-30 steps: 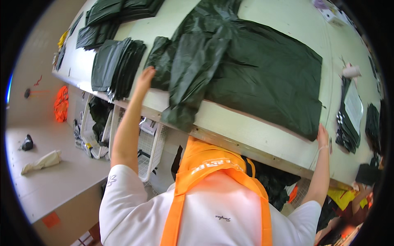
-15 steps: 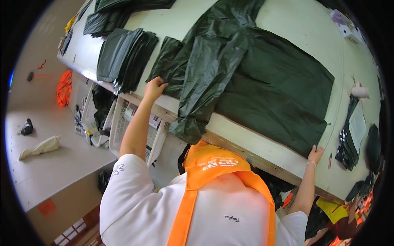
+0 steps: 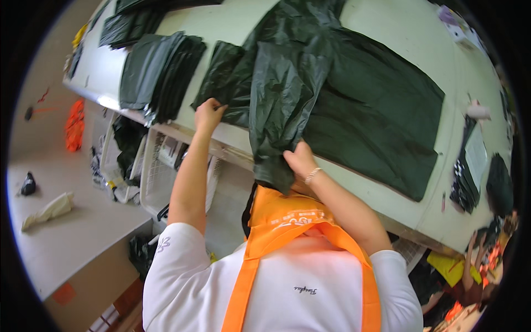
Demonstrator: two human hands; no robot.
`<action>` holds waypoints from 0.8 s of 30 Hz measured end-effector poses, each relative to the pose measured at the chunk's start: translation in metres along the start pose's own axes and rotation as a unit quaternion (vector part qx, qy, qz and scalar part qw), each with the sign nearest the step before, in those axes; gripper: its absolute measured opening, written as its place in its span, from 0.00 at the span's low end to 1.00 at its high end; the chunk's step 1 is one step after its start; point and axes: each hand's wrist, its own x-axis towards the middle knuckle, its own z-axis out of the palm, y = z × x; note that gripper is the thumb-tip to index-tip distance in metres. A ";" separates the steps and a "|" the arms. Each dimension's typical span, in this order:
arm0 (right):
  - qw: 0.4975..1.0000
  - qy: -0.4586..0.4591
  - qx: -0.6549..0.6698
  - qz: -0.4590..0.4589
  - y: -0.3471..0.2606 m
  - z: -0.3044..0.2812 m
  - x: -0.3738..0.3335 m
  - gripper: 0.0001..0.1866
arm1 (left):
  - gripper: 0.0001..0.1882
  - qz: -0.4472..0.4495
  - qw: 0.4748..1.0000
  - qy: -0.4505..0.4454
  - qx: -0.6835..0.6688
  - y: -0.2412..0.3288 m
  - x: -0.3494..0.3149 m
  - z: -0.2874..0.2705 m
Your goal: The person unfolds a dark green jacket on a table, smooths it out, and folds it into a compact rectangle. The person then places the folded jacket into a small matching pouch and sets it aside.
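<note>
A dark green, shiny waterproof garment (image 3: 376, 110), like a raincoat, lies spread across the pale table. Its wide panel is fairly flat on the right, while the left part is creased and bunched. One long sleeve-like piece (image 3: 285, 99) runs toward me and hangs over the table's near edge. My left hand (image 3: 209, 115) pinches the garment's near left edge, fingers closed. Near the hanging end, my right hand (image 3: 301, 160) is closed on the sleeve-like piece, thumb on top; its other fingers are partly hidden.
Folded dark green garments (image 3: 160, 74) are stacked left of my work, with another pile (image 3: 133, 25) beyond. White baskets (image 3: 152, 177) stand below the table's edge. At the right lie a dark bundle with a clear sheet (image 3: 470, 166) and a pen (image 3: 443, 202). Another person (image 3: 467, 271) is at lower right.
My right hand has left the panel's near right corner, moved left and taken hold of the hanging sleeve-like piece. My left hand keeps its pinch on the left edge.
</note>
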 end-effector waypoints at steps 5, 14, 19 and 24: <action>0.939 -0.134 -0.211 0.237 -0.047 -0.237 -0.032 0.14 | 0.18 -0.025 0.999 0.023 -0.015 -0.020 -0.004 0.004; 0.845 0.381 -0.352 0.127 -0.008 -0.384 -0.084 0.35 | 0.16 0.075 0.992 -0.099 0.021 -0.046 0.032 0.004; 0.880 0.459 -0.123 0.015 0.053 -0.358 -0.150 0.31 | 0.27 0.451 0.889 0.027 -0.076 0.180 -0.058 -0.025; 0.843 0.478 -0.244 -0.023 0.020 -0.349 -0.107 0.16 | 0.33 0.564 0.820 -0.009 0.100 0.277 -0.073 0.058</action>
